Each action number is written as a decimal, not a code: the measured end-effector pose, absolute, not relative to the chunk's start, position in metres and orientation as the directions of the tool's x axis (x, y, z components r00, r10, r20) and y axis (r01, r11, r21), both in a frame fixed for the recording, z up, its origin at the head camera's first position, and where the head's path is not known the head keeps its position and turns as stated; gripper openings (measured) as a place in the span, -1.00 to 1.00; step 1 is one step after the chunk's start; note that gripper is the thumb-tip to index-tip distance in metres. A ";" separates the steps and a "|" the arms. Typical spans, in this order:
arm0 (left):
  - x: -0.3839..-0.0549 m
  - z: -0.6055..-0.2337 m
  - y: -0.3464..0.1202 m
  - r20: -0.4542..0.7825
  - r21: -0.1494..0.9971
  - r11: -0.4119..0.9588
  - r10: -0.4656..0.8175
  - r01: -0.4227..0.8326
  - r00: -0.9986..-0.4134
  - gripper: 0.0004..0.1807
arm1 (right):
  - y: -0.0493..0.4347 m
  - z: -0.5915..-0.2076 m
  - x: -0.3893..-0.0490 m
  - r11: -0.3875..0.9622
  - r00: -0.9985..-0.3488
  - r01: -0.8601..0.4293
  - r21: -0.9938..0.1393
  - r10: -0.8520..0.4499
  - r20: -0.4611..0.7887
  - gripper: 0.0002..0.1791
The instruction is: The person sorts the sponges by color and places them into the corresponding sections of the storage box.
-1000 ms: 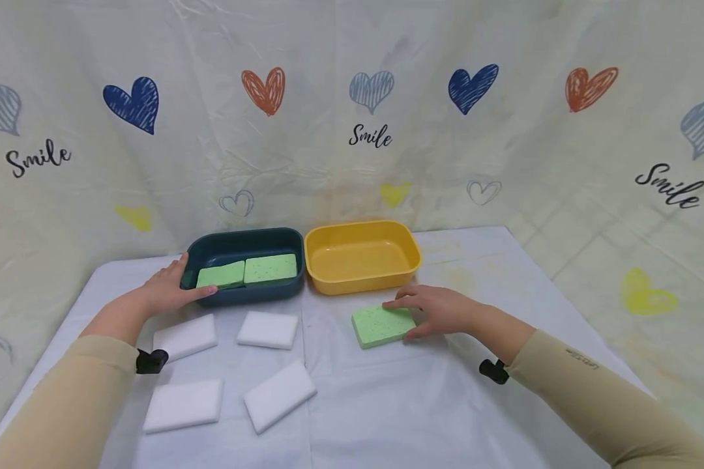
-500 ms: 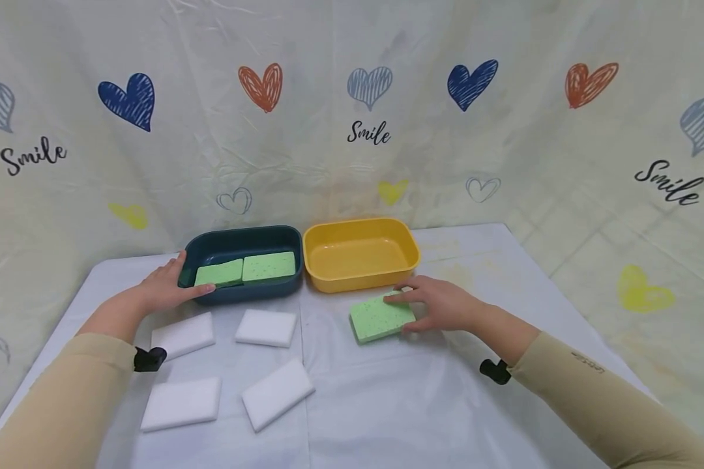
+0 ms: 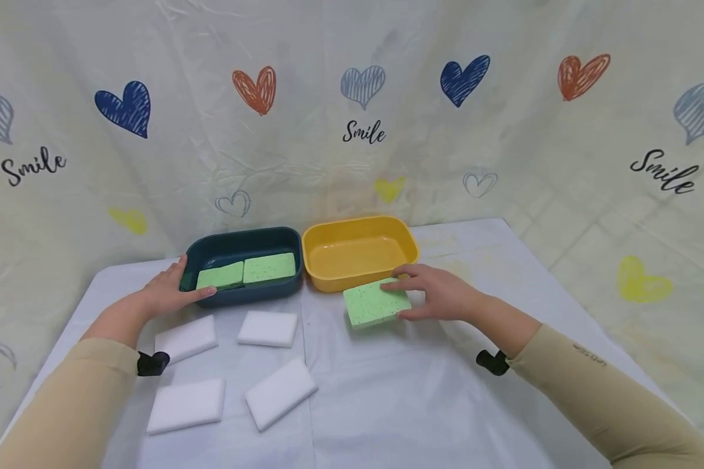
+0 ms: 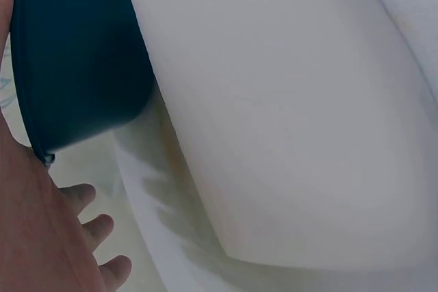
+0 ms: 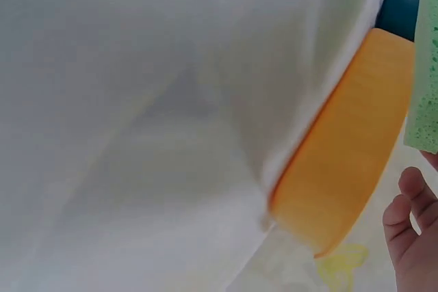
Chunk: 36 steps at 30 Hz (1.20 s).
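Note:
With thumb and fingers, my right hand [image 3: 440,293] pinches a green speckled sponge [image 3: 375,305] by its right end. The sponge is tilted and off the table, just in front of the yellow tub [image 3: 352,284]; the right wrist view shows part of this sponge [image 5: 426,94] at its edge. My left hand [image 3: 163,290] rests at the left corner of a dark teal tub [image 3: 258,296], thumb along its front rim. In the left wrist view, several fingertips stick out past the tub [image 4: 82,66]. Two green sponges [image 3: 270,268] lie side by side in the teal tub.
Several white sponges [image 3: 268,328] lie on the white-covered table [image 3: 446,404], left of centre and in front of the teal tub. The two tubs stand side by side at the back. Behind them hangs a cloth backdrop [image 3: 305,150] with printed hearts.
My right hand has lifted the green sponge from the table and brought it a little toward the yellow tub. My left hand stays at the teal tub.

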<state>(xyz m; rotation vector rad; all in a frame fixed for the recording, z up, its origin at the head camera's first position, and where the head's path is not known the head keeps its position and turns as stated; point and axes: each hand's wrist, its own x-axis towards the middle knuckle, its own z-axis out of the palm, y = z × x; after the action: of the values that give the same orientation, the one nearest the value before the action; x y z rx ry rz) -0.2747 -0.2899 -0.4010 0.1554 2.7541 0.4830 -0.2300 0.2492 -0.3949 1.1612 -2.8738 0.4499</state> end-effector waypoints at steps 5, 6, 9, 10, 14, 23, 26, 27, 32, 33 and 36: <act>-0.275 -0.400 -0.288 -0.318 0.358 0.933 0.158 0.036 -0.935 0.37 | 0.237 -0.385 -0.234 0.685 -0.736 -0.668 -0.291 -0.667 0.117 -0.37; -0.275 -0.400 -0.288 -0.320 0.359 0.933 0.156 0.033 -0.934 0.37 | 0.234 -0.383 -0.236 0.688 -0.739 -0.663 -0.294 -0.665 0.110 -0.37; -0.274 -0.399 -0.287 -0.325 0.361 0.932 0.152 0.026 -0.934 0.37 | 0.223 -0.378 -0.242 0.700 -0.750 -0.647 -0.302 -0.656 0.088 -0.37; -0.274 -0.398 -0.287 -0.323 0.362 0.932 0.152 0.027 -0.934 0.36 | 0.218 -0.376 -0.245 0.701 -0.752 -0.642 -0.309 -0.654 0.081 -0.37; -0.274 -0.398 -0.288 -0.314 0.372 0.928 0.156 0.030 -0.936 0.36 | 0.198 -0.373 -0.258 0.697 -0.760 -0.630 -0.343 -0.645 0.084 -0.37; -0.277 -0.402 -0.290 -0.316 0.366 0.930 0.151 0.026 -0.937 0.37 | 0.142 -0.369 -0.282 0.745 -0.808 -0.573 -0.341 -0.583 0.082 -0.36; -0.277 -0.402 -0.289 -0.313 0.368 0.929 0.155 0.030 -0.937 0.37 | 0.124 -0.368 -0.289 0.758 -0.828 -0.540 -0.365 -0.557 0.068 -0.33; -0.277 -0.402 -0.289 -0.311 0.371 0.928 0.157 0.033 -0.937 0.37 | 0.119 -0.368 -0.291 0.759 -0.831 -0.535 -0.372 -0.553 0.066 -0.32; -0.277 -0.403 -0.290 -0.299 0.365 0.930 0.159 0.041 -0.941 0.37 | 0.091 -0.369 -0.302 0.755 -0.821 -0.553 -0.354 -0.566 0.076 -0.32; -0.277 -0.403 -0.291 -0.296 0.368 0.929 0.161 0.043 -0.942 0.37 | 0.085 -0.369 -0.303 0.754 -0.819 -0.556 -0.349 -0.568 0.077 -0.32; -0.276 -0.404 -0.292 -0.294 0.373 0.927 0.157 0.039 -0.943 0.37 | 0.067 -0.368 -0.308 0.752 -0.810 -0.569 -0.333 -0.583 0.068 -0.33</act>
<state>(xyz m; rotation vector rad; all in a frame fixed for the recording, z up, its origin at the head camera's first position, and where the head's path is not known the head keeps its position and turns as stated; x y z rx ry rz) -0.2764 -0.2922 -0.4040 0.1445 2.7641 0.5254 -0.3076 0.0673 -0.3681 0.9788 -2.9773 0.5451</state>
